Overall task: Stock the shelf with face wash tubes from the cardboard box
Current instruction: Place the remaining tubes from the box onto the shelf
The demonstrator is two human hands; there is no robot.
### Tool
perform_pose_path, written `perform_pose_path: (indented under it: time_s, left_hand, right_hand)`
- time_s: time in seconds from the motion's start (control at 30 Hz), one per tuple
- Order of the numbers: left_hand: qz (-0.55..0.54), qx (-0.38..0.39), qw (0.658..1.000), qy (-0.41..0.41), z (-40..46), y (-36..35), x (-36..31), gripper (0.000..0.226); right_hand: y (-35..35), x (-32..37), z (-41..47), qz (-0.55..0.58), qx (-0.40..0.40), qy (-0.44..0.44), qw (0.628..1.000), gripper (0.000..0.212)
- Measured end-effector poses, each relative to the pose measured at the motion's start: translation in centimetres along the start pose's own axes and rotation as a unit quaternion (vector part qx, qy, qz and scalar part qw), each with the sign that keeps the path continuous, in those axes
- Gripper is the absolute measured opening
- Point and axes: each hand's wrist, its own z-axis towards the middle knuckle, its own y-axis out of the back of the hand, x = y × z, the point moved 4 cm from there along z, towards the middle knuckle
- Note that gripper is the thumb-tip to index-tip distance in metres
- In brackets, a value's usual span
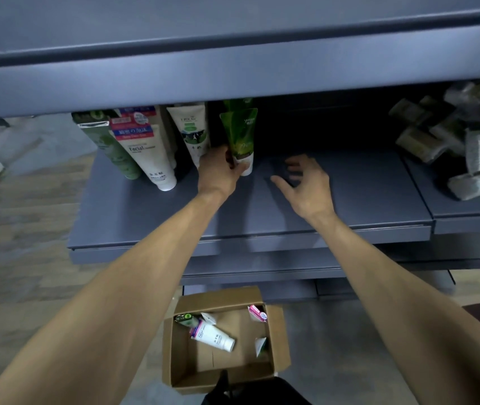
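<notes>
Green leaf-print tube (240, 135) standing cap-down on shelf (349, 194), left hand (221, 168) grip around its base, right hand (303, 179) spread, holding nothing

Grey shelf (349, 200): upright tubes (157, 159) at left, packets (472, 159) piled far right.

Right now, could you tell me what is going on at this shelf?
A person is stocking face wash tubes. The left hand grips a green tube standing cap-down on the grey shelf, beside a row of other tubes. The right hand hovers open over the bare shelf, holding nothing. The cardboard box on the floor below holds a white tube and a few others.
</notes>
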Motion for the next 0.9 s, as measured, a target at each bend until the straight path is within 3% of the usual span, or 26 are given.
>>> perform_pose_path:
  time_s: [0.33, 0.9]
  left_hand:
    - [0.002, 0.007, 1.0, 0.018, 1.1, -0.1, -0.1, 0.036]
    - [0.007, -0.001, 1.0, 0.009, 1.1, -0.9, -0.2, 0.028]
  right_hand:
    - [-0.1, -0.1, 0.1, 0.003, -0.001, -0.011, 1.0, 0.048]
    - [-0.1, -0.3, 0.2, 0.014, -0.006, -0.02, 1.0, 0.049]
